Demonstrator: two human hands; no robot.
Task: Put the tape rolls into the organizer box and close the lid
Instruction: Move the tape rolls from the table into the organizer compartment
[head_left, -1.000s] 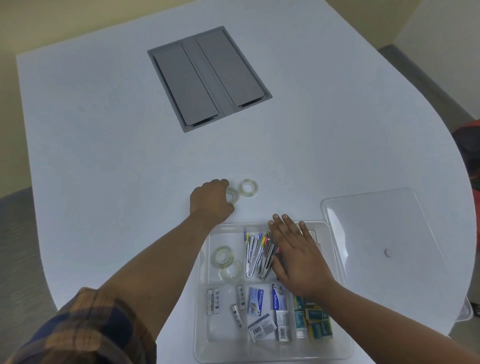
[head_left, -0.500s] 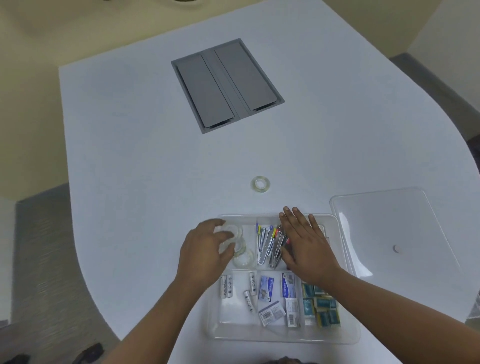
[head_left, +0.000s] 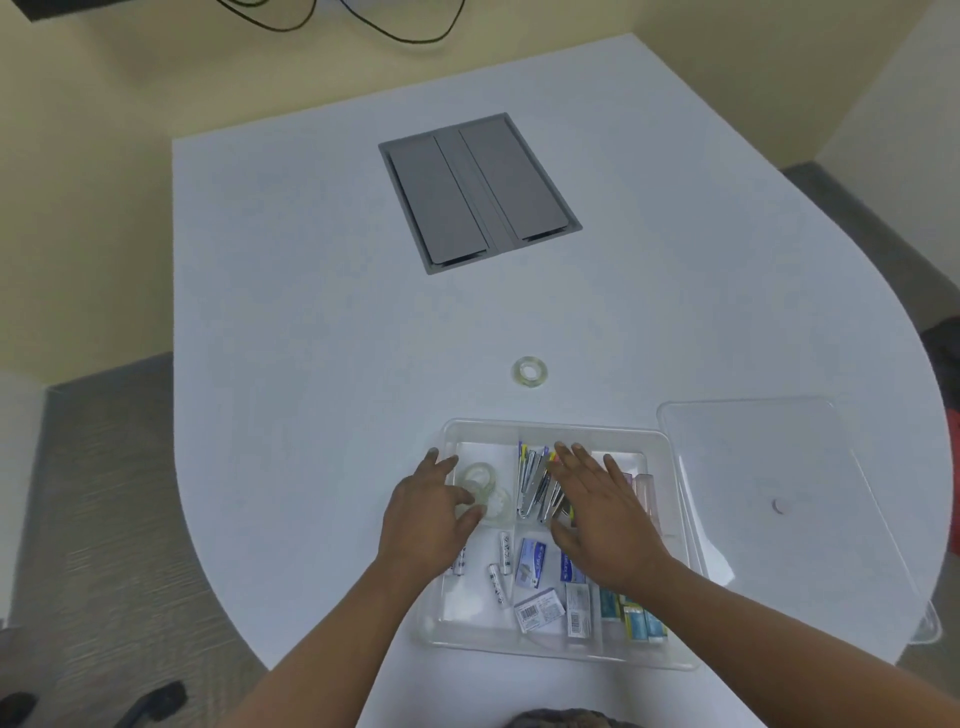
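The clear organizer box (head_left: 551, 427) stands at the table's near edge, uncovered. My left hand (head_left: 428, 517) hovers over its far-left compartment, fingers apart, touching the tape rolls (head_left: 485, 493) that lie there. My right hand (head_left: 597, 512) rests flat, fingers spread, on the pens and clips in the middle compartment. One more clear tape roll (head_left: 529, 372) lies alone on the table just beyond the box. The clear lid (head_left: 779, 467) lies flat to the right of the box.
Batteries (head_left: 505, 553), staple boxes and small packets fill the near compartments. A grey cable hatch (head_left: 478, 192) is set into the table further back. The table's curved edge runs close on the left and right; black cables hang at the far wall.
My left hand took a tape roll from the table beyond the box, carried it back into the far-left compartment, and its fingers have now spread. My right hand stayed on the pens.
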